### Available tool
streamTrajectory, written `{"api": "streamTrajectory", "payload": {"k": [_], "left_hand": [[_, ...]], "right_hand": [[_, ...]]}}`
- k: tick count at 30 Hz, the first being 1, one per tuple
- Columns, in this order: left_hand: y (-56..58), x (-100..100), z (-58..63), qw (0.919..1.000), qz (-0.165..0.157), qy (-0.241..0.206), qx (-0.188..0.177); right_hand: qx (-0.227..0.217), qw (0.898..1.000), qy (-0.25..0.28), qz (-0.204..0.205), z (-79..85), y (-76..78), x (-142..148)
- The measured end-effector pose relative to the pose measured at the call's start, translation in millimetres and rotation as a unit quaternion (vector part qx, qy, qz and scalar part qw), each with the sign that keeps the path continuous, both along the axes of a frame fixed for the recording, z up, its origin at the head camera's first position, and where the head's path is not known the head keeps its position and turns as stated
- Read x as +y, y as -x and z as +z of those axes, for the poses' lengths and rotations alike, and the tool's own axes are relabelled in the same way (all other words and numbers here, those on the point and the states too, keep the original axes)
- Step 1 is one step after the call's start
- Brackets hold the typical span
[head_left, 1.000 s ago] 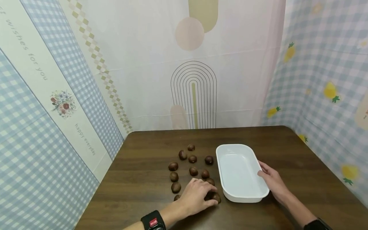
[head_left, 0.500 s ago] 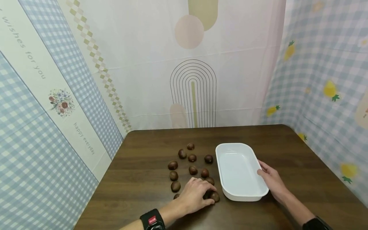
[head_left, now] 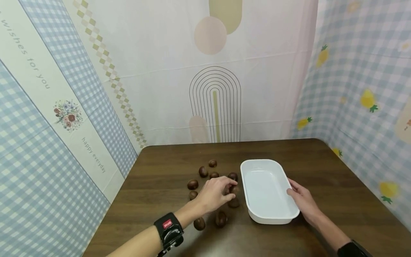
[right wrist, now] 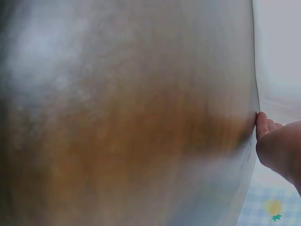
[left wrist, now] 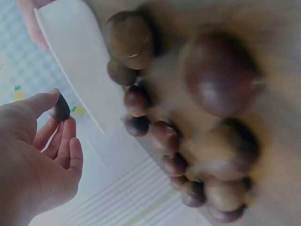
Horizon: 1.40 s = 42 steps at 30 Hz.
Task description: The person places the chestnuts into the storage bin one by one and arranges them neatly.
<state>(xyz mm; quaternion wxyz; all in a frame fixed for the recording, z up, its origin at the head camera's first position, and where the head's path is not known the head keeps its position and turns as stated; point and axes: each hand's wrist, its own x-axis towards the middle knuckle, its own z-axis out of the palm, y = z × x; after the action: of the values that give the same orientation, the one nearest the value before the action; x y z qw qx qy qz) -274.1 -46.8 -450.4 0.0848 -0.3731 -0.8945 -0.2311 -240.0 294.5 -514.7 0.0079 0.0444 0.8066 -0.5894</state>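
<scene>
My left hand (head_left: pixel 213 193) is raised over the loose chestnuts, pinching one chestnut (left wrist: pixel 59 108) between thumb and fingertips. Below and around that hand lie several more chestnuts, such as one near the front (head_left: pixel 221 218) and one at the back (head_left: pixel 212 163). Just right of them stands a white rectangular dish (head_left: pixel 269 192) with nothing in it. My right hand (head_left: pixel 304 201) grips the dish's right side, thumb at the rim and fingers under the outside wall. The arm and hand hide part of the chestnut group in the head view.
The dark brown wooden table (head_left: pixel 154 200) carries everything. A pale patterned cloth (head_left: pixel 160 89) hangs behind its far edge, with checked cloth (head_left: pixel 363 89) at the right side. Black bands (head_left: pixel 169 230) are strapped on both wrists.
My left hand has taken hold of a chestnut by the dish's near left corner and lifted it up and away from me. The right hand and the dish stay put.
</scene>
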Motion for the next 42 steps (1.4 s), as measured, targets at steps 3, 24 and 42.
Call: {"api": "streamTrajectory", "payload": {"k": [3, 24, 42], "left_hand": [[4.6, 13.9, 6.3, 1.0, -0.005, -0.001, 0.003], [-6.6, 124.2, -16.5, 0.9952, -0.028, 0.086, -0.038], [-10.9, 160.1, -27.3, 0.9832, -0.039, 0.168, -0.059]], "right_hand": [[-0.004, 1.0, -0.006, -0.001, 0.6, -0.4, -0.2], [0.004, 1.0, 0.001, -0.003, 0.3, -2.3, -2.2], [0.028, 0.999, 0.002, -0.02, -1.1, -3.5, -5.4]]}}
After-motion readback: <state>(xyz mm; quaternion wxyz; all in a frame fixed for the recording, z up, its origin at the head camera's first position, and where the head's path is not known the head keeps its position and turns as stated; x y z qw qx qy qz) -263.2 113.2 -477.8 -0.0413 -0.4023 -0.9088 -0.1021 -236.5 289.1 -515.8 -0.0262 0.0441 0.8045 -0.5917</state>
